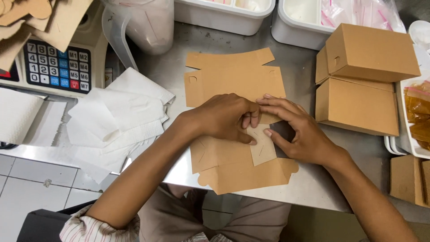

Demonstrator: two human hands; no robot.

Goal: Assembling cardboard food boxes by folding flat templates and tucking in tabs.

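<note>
Hands are meeting over a flat kraft cardboard box blank (233,85) that is lying unfolded on the steel table (313,183), just in front of the person. The left hand (224,117) is curling knuckles-up, its fingers pinching a side flap (263,145) of the blank. The right hand (295,130) is coming in from the side, fingers bent and pressing on the same flap where the two hands are touching. The cardboard is looking matte and brown, with die-cut tabs and rounded corners. Beside the left forearm, thin white paper sheets (118,116) are lying rumpled. To the right, two folded brown boxes (363,76) are sitting stacked.
</note>
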